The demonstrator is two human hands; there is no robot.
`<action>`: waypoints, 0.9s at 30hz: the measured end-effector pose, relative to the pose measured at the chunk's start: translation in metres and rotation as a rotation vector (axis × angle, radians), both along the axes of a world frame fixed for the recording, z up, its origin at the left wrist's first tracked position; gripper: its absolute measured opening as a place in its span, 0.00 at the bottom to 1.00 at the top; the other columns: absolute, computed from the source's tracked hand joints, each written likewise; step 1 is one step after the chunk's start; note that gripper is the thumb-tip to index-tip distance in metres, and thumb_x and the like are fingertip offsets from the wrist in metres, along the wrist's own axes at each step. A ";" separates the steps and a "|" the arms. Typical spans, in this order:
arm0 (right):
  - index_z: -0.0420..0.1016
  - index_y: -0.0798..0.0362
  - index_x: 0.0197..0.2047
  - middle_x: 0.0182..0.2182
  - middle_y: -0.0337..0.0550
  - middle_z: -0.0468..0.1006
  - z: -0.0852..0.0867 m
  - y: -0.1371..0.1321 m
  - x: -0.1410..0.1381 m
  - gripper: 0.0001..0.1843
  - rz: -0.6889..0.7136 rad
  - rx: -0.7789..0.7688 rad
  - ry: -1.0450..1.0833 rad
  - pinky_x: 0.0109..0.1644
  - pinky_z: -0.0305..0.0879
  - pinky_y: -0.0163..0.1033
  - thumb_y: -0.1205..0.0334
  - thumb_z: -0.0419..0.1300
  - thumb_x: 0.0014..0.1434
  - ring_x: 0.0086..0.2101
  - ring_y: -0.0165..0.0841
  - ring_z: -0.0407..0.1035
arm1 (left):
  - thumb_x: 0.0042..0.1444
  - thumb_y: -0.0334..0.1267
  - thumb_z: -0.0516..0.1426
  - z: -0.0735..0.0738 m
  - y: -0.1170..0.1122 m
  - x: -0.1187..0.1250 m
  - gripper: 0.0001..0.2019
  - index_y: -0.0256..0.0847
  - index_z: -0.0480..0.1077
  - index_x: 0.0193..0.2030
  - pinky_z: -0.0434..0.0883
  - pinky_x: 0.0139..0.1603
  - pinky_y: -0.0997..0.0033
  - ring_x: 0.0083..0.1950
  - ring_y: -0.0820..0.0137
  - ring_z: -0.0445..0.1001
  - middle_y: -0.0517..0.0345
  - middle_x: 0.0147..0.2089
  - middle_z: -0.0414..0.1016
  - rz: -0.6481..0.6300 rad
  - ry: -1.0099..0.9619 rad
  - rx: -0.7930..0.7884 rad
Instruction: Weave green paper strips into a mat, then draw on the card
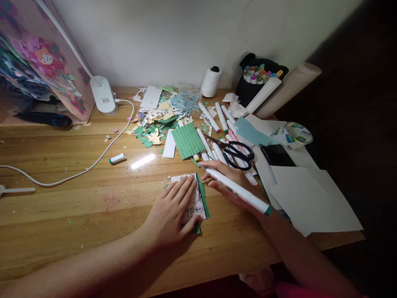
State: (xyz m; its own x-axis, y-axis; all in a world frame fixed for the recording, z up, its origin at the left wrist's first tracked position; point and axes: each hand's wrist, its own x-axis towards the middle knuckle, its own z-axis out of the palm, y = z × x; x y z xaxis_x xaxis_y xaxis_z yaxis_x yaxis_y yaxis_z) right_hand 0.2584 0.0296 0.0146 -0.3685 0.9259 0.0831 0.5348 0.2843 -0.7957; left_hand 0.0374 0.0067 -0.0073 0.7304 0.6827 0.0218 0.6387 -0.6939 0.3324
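Observation:
My left hand (172, 211) lies flat, fingers stretched out, pressing on a small white card with black line drawings (195, 205) that sits on a piece of green paper. My right hand (228, 182) rests just right of the card and holds a white marker with a green end cap (240, 192), its tip near the card's upper right corner. Behind the card lies a ridged green paper piece (187, 140).
Several loose white markers (217, 120), black scissors (232, 151), paper scraps (158, 120), a tape roll (293, 134), a black phone (277, 155) and white sheets (313, 198) crowd the right. A marker case (259, 78), thread spool (211, 81), lamp base (104, 95) with cable, and marker cap (118, 158) stand farther off.

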 end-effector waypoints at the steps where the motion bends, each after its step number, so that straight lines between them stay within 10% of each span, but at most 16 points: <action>1: 0.63 0.47 0.57 0.41 0.44 0.76 0.000 -0.001 -0.002 0.19 -0.036 -0.010 0.047 0.44 0.69 0.41 0.52 0.52 0.65 0.40 0.35 0.72 | 0.62 0.49 0.49 0.000 0.000 0.000 0.34 0.32 0.45 0.70 0.50 0.68 0.60 0.71 0.61 0.46 0.50 0.72 0.44 0.000 0.005 0.002; 9: 0.68 0.51 0.41 0.37 0.42 0.75 0.000 -0.001 -0.014 0.06 -0.201 -0.135 0.067 0.40 0.67 0.38 0.60 0.56 0.60 0.38 0.34 0.71 | 0.63 0.50 0.48 0.000 0.000 0.000 0.35 0.32 0.44 0.70 0.49 0.68 0.61 0.71 0.63 0.45 0.49 0.72 0.44 -0.005 0.036 0.013; 27: 0.67 0.50 0.38 0.33 0.38 0.78 0.005 0.000 -0.013 0.04 -0.205 -0.154 0.074 0.35 0.66 0.34 0.60 0.55 0.60 0.35 0.32 0.74 | 0.63 0.48 0.49 -0.008 -0.002 -0.003 0.36 0.35 0.38 0.71 0.50 0.68 0.61 0.71 0.63 0.46 0.54 0.72 0.41 0.000 -0.001 0.096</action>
State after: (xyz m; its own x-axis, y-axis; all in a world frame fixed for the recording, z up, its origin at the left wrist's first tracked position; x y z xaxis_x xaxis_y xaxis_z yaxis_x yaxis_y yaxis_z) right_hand 0.2457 0.0296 0.0195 -0.1701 0.9844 -0.0450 0.5077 0.0484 -0.8602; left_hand 0.0340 0.0044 -0.0153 0.7303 0.6775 0.0876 0.6386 -0.7226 0.2646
